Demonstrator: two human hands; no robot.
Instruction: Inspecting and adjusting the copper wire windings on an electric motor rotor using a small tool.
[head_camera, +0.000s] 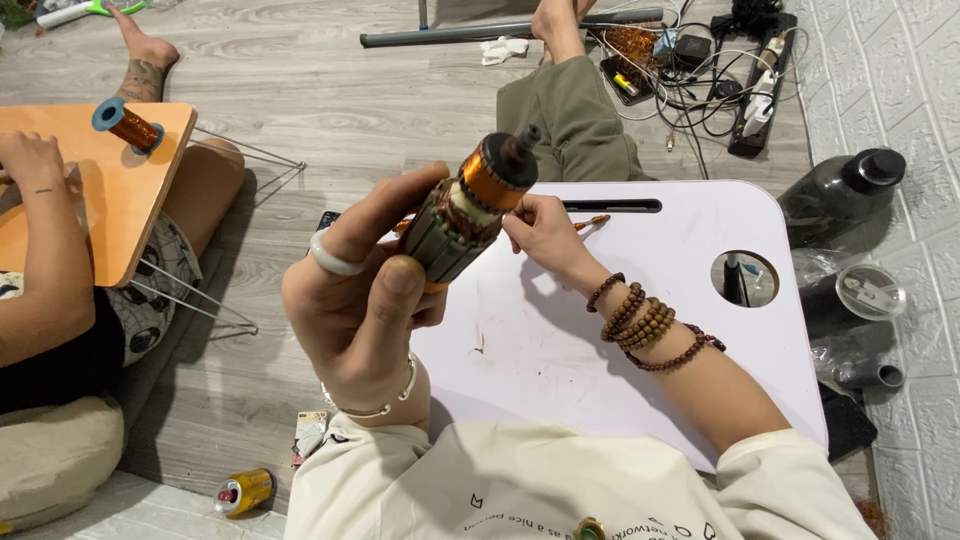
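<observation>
— Grip first: what has the left hand (365, 300) got?

— It is clenched round a motor armature (468, 208), held up tilted over the near-left edge of the white table (560, 330) — copper end uppermost.

— And the right hand (545, 232)?

— Its fingertips are pinched together right at the armature's windings; whether they hold a wire, I cannot tell.

— Around that?

— A small orange-tipped tool (592, 222) lies on the table just behind the right hand. Well off left, a copper wire spool (127, 124) sits on another person's wooden table (120, 190). A drink can (243, 491) lies on the floor.
</observation>
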